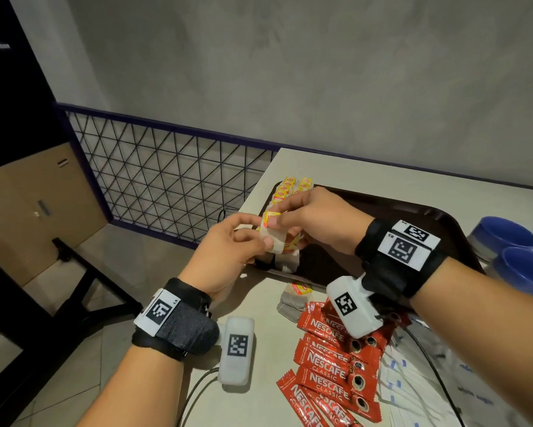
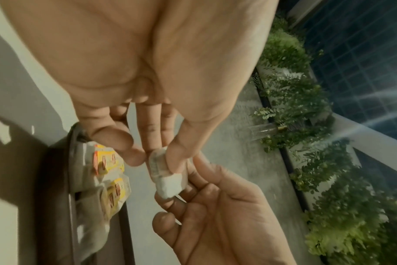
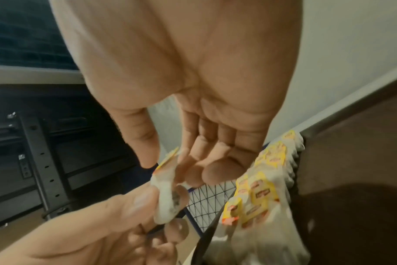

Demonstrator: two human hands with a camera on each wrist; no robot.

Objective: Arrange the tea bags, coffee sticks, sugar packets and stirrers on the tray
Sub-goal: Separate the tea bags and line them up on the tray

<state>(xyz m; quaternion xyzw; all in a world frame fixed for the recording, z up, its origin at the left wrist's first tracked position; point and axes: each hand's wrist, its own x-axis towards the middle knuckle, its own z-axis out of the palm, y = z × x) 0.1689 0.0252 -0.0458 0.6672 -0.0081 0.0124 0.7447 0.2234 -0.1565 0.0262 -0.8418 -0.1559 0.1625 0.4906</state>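
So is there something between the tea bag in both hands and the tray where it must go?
Nothing visible does. The tea bag hangs just above the tray, beside tea bags already laid there.

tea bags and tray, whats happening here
Both hands, left and right, pinch one tea bag above the brown tray's left end, where more tea bags already lie in rows. One tea bag, the Nescafe coffee sticks and the sugar packets still lie on the table.

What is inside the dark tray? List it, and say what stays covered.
Inside the tray: rows of yellow-tagged tea bags along its left end; the rest visible is bare. Both hands and the held tea bag cover part of the rows.
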